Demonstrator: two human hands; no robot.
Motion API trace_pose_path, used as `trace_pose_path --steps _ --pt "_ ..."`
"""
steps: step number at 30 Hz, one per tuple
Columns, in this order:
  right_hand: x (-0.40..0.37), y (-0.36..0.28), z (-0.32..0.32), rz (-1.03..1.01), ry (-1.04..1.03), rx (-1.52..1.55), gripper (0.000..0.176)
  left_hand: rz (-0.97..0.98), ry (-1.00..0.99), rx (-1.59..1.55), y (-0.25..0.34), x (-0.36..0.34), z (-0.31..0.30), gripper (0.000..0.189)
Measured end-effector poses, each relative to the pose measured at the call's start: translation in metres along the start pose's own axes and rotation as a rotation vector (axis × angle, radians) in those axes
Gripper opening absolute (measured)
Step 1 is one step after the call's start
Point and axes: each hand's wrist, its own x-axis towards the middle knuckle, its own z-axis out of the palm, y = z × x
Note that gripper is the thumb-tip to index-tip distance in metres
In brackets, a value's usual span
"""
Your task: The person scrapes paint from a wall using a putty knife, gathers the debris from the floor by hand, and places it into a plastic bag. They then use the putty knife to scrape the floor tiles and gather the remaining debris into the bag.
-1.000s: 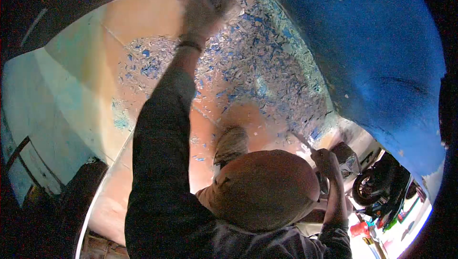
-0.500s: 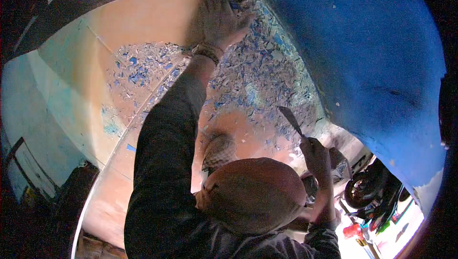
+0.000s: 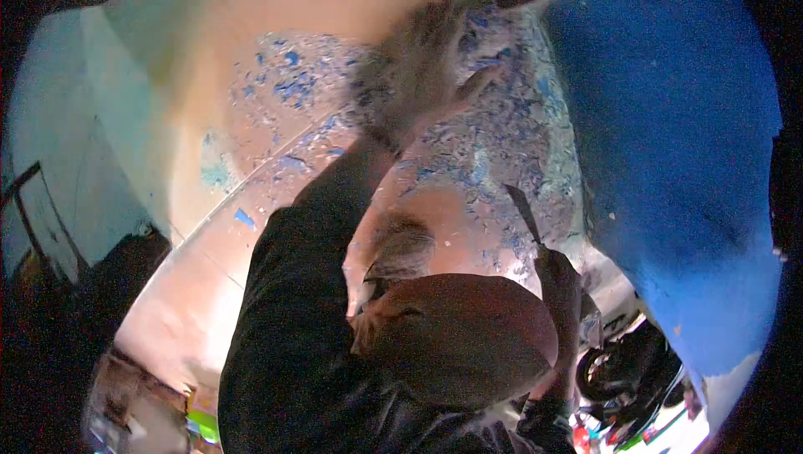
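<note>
My left hand (image 3: 418, 78), at the end of a dark sleeve (image 3: 301, 245), reaches to the upper middle over a peeling, curved surface. It is smeared by motion, but the thumb stands apart and the fingers look stretched out, with nothing visible in them. Paint flakes (image 3: 293, 78), blue and grey, cover the surface around it. At the lower right my right hand (image 3: 558, 274) is closed around a scraper (image 3: 523, 210), whose dark flat blade points up and left over the flaked area. The scraper's handle is hidden in the fist.
A large blue panel (image 3: 669, 119) curves along the right side. Pale green surface (image 3: 67, 111) lies at the left. A rounded brownish shape (image 3: 460, 337) fills the lower middle. A dark wheeled machine (image 3: 619, 370) stands at the lower right, and a bright green item (image 3: 203, 425) at the lower left.
My left hand has moved right and downward in view across the flakes, now blurred. The right hand keeps its grip on the scraper. The whole view has shifted slightly.
</note>
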Motion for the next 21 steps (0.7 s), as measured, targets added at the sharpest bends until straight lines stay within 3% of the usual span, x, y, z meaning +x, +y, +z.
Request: trace_pose_path --steps 4,5,6,8,9,10,12,13,14,15,16,18,19,21 --pt "0.006 0.037 0.011 -0.038 0.128 0.182 0.036 -0.513 -0.189 0.307 -0.057 -0.072 -0.187 0.076" --pt "0.013 0.066 0.019 -0.12 0.16 0.121 0.035 -0.386 0.406 0.326 -0.151 -0.157 -0.17 0.06" --pt "0.024 0.09 0.025 -0.2 0.195 0.059 0.035 -0.464 0.343 0.656 -0.214 -0.216 -0.208 0.074" --pt "0.034 0.093 0.026 -0.205 0.212 0.055 0.034 -0.211 0.09 1.159 -0.237 -0.256 -0.262 0.072" --pt "0.036 0.092 0.025 -0.195 0.235 0.047 0.033 -0.592 -0.431 0.98 -0.32 -0.342 -0.254 0.07" --pt "0.04 0.09 0.024 -0.216 0.228 0.045 0.033 -0.495 -0.335 0.871 -0.325 -0.333 -0.241 0.079" --pt "0.046 0.073 0.019 -0.045 0.169 0.003 0.019 -0.522 -0.016 0.821 -0.229 -0.224 -0.203 0.087" --pt "0.045 0.058 0.01 0.064 0.124 0.112 0.021 -0.499 0.066 0.764 -0.198 -0.183 -0.18 0.091" --pt "0.047 0.05 0.005 0.045 0.123 0.109 0.021 -0.449 0.108 0.707 -0.169 -0.145 -0.157 0.096" --pt "0.048 0.044 0.002 0.015 0.108 0.117 0.021 -0.447 -0.051 0.684 -0.15 -0.119 -0.139 0.109" --pt "0.048 0.041 0.0 -0.01 0.094 0.124 0.021 -0.293 -0.062 0.64 -0.137 -0.1 -0.112 0.109" --pt "0.046 0.032 0.009 -0.103 0.146 0.296 0.02 -0.374 -0.279 0.279 -0.114 -0.052 -0.047 0.107" --pt "0.046 0.029 0.01 -0.185 0.193 0.467 0.019 -0.375 -0.268 0.265 -0.104 -0.048 -0.032 0.107" --pt "0.045 0.035 0.003 -0.214 0.24 0.277 0.023 -0.026 -0.028 0.289 -0.062 -0.034 -0.02 0.105"
